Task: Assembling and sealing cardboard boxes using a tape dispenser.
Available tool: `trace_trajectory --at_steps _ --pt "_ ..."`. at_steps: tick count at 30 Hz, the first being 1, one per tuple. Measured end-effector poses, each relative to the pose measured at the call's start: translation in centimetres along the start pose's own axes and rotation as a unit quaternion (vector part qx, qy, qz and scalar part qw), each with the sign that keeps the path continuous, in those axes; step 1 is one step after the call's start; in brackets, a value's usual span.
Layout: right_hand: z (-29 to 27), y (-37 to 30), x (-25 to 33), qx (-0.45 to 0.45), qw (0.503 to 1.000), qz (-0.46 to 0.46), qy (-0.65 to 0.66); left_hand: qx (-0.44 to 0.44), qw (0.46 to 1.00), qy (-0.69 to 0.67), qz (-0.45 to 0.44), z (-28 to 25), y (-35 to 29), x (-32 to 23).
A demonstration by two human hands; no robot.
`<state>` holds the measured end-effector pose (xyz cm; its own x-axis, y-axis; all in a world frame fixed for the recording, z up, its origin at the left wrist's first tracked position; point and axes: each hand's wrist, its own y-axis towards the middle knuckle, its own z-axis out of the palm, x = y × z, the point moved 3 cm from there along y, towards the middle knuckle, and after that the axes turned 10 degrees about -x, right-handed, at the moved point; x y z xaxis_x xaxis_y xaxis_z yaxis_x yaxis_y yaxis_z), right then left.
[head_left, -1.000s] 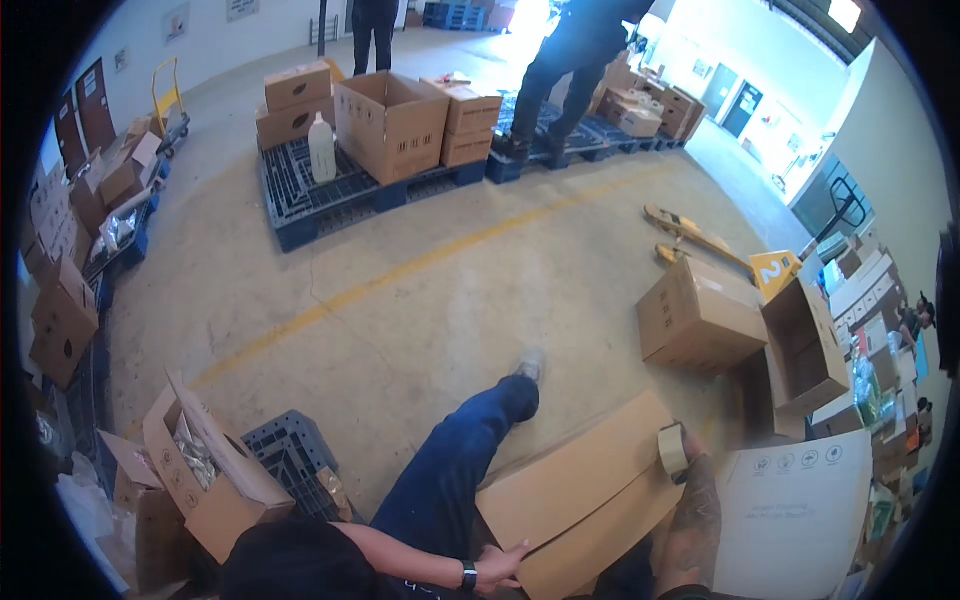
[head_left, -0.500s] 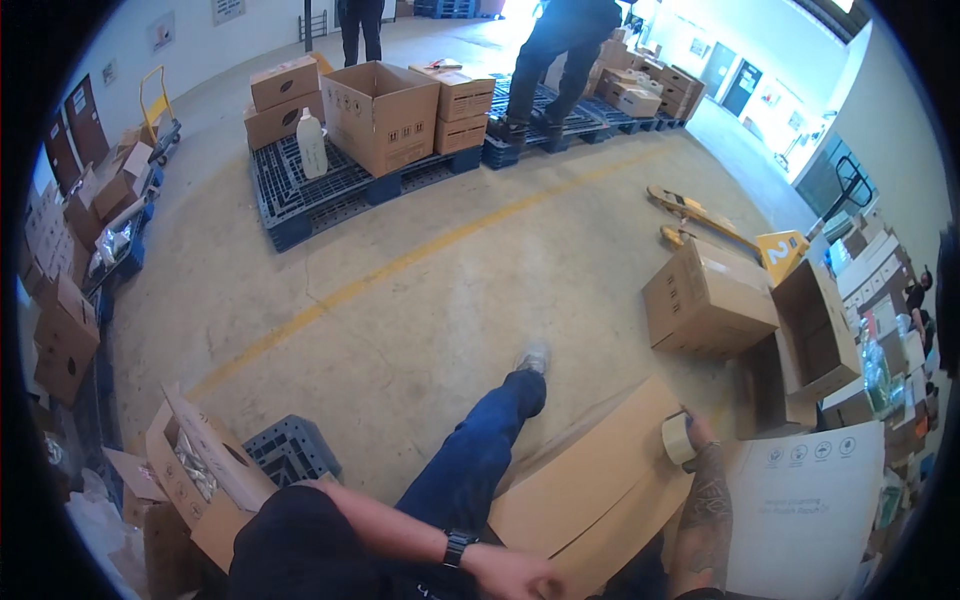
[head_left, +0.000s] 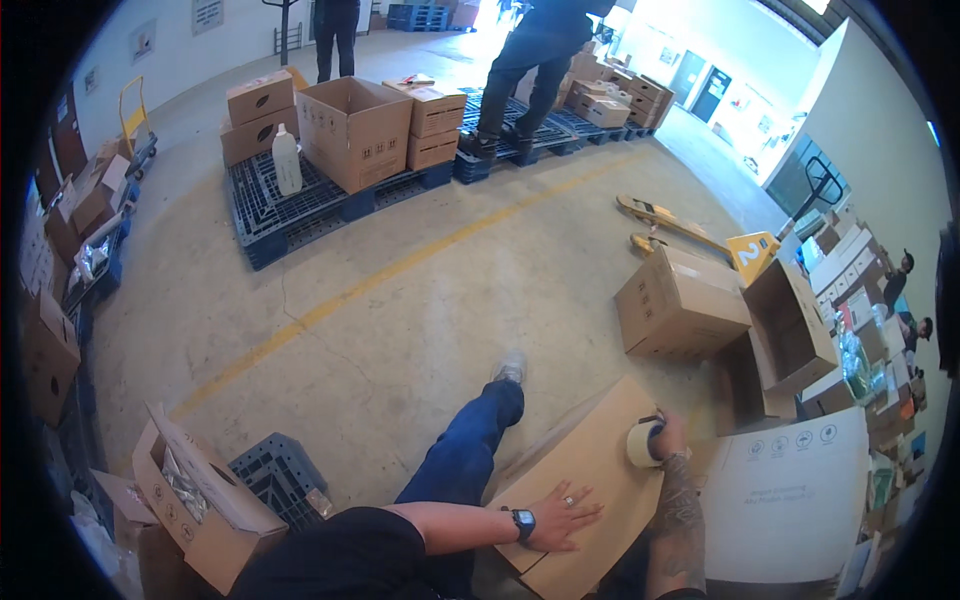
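A brown cardboard box (head_left: 607,432) sits close in front of me, its flaps folded flat along a long seam. My left hand (head_left: 566,516) lies flat on the top with its fingers spread, a ring on one finger and a watch at the wrist. At the box's far right edge, my right hand (head_left: 672,437) grips a roll of tape (head_left: 641,446), whose pale side faces the box. Whether a strip of tape runs from the roll onto the cardboard cannot be made out.
Right of me stands a white printed carton (head_left: 785,500); beyond it are a closed box (head_left: 683,300), an open box (head_left: 790,330) and a yellow pallet jack (head_left: 750,257). An open box with silvery packets (head_left: 185,490) is at left. Ahead, a blue pallet (head_left: 262,240) holds boxes; people stand behind.
My left hand has gone from the near edge of the box, fingers curled, to lying spread on its top. The view has shifted slightly; my right hand still holds the tape at the far edge.
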<state>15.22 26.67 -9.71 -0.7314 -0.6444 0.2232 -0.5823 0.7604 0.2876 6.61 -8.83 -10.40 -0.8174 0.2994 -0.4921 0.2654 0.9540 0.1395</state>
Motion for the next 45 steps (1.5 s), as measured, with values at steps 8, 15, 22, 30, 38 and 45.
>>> trace_trajectory --at_steps 8,15,22,30,38,45 --pt "-3.3 -5.7 5.6 0.026 0.998 0.036 -0.038 0.025 0.999 0.033 -0.005 1.2 0.6 0.1" --pt "-2.8 -6.8 6.8 0.088 0.996 -0.012 0.002 0.015 0.999 0.045 -0.012 1.1 0.4 -0.1" --pt "-2.0 -7.9 8.4 0.168 0.983 0.021 0.073 0.010 0.998 0.056 -0.030 1.6 0.1 -0.1" --pt "-5.1 -6.3 8.9 0.411 0.900 -0.043 0.136 -0.155 0.987 0.037 -0.001 2.5 -2.2 -1.3" --pt "-3.1 -5.4 8.1 0.062 0.988 -0.125 0.066 -0.225 0.974 -0.013 0.030 2.1 -2.2 -1.4" --pt "0.3 -7.7 7.5 0.078 0.993 -0.084 0.005 -0.294 0.949 -0.044 0.103 -8.5 2.5 -2.1"
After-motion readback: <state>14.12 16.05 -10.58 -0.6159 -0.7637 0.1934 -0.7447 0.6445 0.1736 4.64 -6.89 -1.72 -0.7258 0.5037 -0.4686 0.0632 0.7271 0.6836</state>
